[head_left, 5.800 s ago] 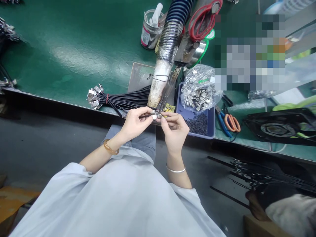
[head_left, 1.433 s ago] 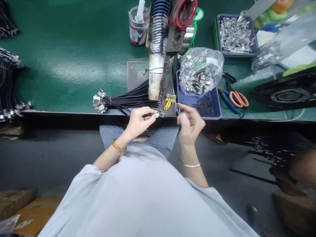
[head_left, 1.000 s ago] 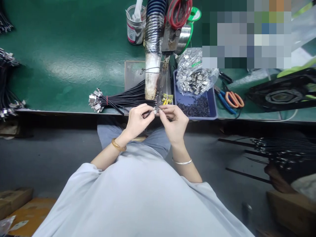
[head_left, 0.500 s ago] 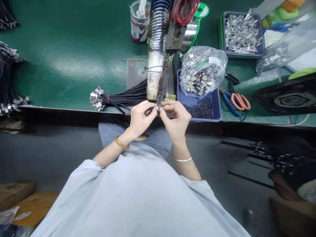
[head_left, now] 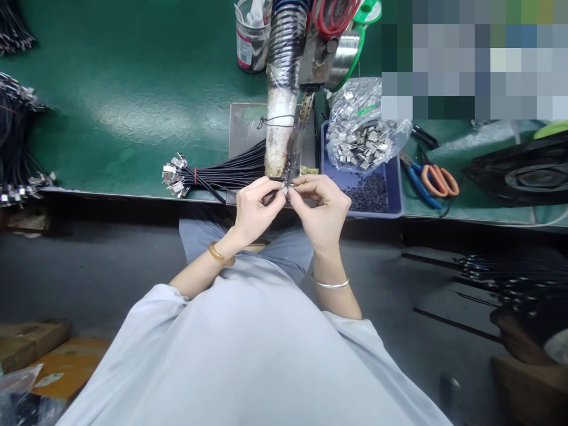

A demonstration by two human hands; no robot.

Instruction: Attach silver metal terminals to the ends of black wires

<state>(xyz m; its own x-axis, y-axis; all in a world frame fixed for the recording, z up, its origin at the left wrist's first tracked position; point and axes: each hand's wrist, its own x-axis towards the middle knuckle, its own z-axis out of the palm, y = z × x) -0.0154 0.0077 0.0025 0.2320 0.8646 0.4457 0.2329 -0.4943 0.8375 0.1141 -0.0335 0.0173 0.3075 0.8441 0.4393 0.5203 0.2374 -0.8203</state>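
My left hand [head_left: 254, 210] is closed in a pinch on the end of a thin black cable [head_left: 269, 198] with a small metal connector at its tip. Facing it, my right hand [head_left: 323, 210] is pinched on a small metal shell [head_left: 287, 188] pressed against that connector. Both hands meet at the bench's front edge, just below a wrapped hose nozzle [head_left: 278, 142]. A bundle of black cables [head_left: 222, 176] with metal ends lies on the green bench left of the hands. A blue tray [head_left: 394, 195] with small black pieces sits right of them.
A clear bag of metal shells [head_left: 361, 133] rests on the blue tray. Orange-handled scissors and blue pliers [head_left: 428, 177] lie to its right. A jar [head_left: 251, 38] stands at the back. More black cables [head_left: 18, 142] lie at the far left. A black fan [head_left: 523, 174] is at the right.
My right hand, which was apart and half open near the blue tray, has come back to my left hand and pinched onto the connector. The left hand has kept its cable.
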